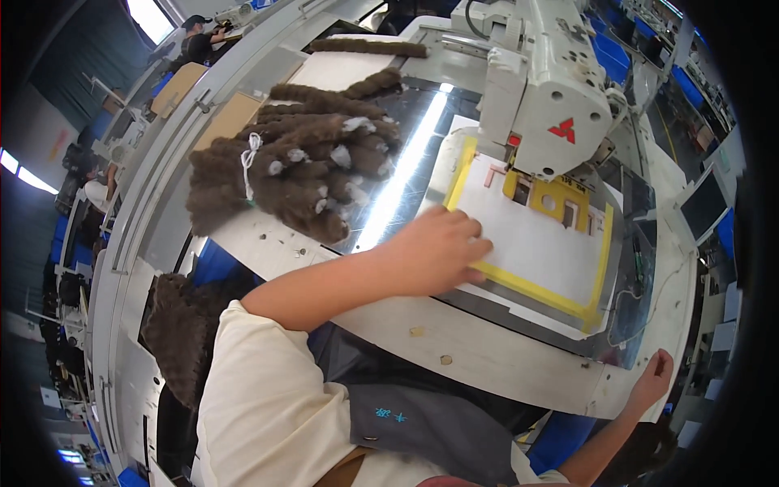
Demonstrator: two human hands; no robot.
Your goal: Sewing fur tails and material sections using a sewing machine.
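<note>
My left hand (442, 247) rests at the left, near edge of a yellow-taped frame (531, 288) holding white sheet material (519, 235), its fingers bent but apart. A yellow plate with cutouts (552, 199) lies on the sheet beneath the white sewing machine head (544, 109). My right hand (653, 377) is low at the right, off the table's front edge, its fingers curled; whatever they hold, if anything, is too small to make out. Left of the frame lies a pile of brown fur strips (300, 170) tied with white cord, some with pale fluffy tips.
A steel plate (398, 170) lies on the white table (487, 341). A loose fur strip (365, 47) lies at the back. Brown fur (178, 333) hangs at lower left. A monitor (702, 207) stands at right. Two other people (199, 45) (101, 187) sit at machines on the left.
</note>
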